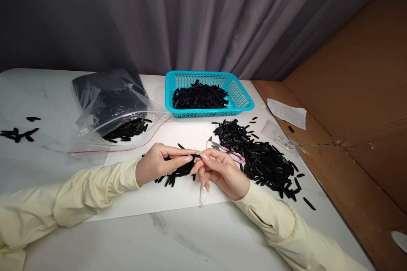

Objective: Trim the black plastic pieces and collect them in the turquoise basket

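Observation:
Between my left hand [165, 161] and my right hand [219, 169], at the middle of the table, is a small, slim black piece [190, 156]. My left thumb and fingers pinch one end, and my right thumb and forefinger close on the other. The remaining right fingers are curled below. Under them a narrow clear-and-white strip [202, 197] shows; whether my right hand holds it I cannot tell. A small heap of similar black pieces [173, 175] lies beneath my hands, partly hidden. Pink-handled snips [233, 153] lie beside my right hand, against a larger black heap [267, 163].
A blue basket [210, 113] with black pieces stands at the back. Left of it, a large zip bag [108, 97] lies with its mouth toward me, more pieces inside. Loose pieces [19, 134] lie far left. A paper slip [288, 113] rests on cardboard at right.

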A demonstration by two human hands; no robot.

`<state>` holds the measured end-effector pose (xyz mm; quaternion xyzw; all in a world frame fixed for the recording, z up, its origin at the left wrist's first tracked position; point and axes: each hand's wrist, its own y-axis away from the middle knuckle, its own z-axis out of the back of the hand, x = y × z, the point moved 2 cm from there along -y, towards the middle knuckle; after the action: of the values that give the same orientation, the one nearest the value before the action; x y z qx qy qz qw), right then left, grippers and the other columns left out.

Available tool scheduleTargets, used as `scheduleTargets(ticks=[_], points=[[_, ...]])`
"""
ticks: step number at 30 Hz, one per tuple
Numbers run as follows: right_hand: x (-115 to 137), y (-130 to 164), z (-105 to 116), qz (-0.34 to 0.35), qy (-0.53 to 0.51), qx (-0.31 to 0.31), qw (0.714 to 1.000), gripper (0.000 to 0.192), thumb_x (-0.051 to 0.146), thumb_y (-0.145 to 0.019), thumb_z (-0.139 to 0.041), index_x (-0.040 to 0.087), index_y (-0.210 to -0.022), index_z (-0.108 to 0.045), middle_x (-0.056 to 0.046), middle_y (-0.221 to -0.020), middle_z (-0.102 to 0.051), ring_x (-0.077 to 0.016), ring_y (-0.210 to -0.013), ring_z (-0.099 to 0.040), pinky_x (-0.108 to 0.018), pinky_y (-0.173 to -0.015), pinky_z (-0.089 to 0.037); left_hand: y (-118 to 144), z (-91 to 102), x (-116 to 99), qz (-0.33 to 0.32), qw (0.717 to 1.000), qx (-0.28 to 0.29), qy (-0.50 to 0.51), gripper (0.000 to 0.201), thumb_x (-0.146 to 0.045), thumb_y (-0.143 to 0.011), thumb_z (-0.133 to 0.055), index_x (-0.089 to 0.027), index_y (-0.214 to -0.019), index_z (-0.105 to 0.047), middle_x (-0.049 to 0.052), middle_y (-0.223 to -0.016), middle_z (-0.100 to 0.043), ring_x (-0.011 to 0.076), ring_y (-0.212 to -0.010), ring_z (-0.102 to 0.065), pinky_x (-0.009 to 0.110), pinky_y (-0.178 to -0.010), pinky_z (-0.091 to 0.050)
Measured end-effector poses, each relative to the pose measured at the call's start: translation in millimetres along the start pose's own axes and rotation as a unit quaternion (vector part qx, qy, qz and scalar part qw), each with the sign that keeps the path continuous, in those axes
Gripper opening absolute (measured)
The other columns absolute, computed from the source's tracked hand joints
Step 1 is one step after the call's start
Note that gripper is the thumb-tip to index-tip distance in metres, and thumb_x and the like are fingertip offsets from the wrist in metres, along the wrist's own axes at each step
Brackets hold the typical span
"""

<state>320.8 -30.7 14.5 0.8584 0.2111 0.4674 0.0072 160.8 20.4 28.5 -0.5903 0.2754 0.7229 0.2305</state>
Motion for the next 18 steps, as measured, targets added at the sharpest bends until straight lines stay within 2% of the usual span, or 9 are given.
scheduleTargets(ticks=[18], points=[[1.5,1.0,-1.2,0.007,-0.005,0.013,1.0,0.016,0.029,-0.079,-0.063,0.015,-0.077,-0.055,-0.006,-0.072,-0.071,-0.009,-0.046,-0.058,-0.017,-0.039,-0.044,1.3,0.6,2.0,-0.058,0.998,0.024,0.002,0.034,-0.027,-0.08,-0.055,-0.005,-0.102,-0.068,-0.009,-0.04,-0.026,0.0044,-0.038,-0.018,0.019,-0.035,-0.013]])
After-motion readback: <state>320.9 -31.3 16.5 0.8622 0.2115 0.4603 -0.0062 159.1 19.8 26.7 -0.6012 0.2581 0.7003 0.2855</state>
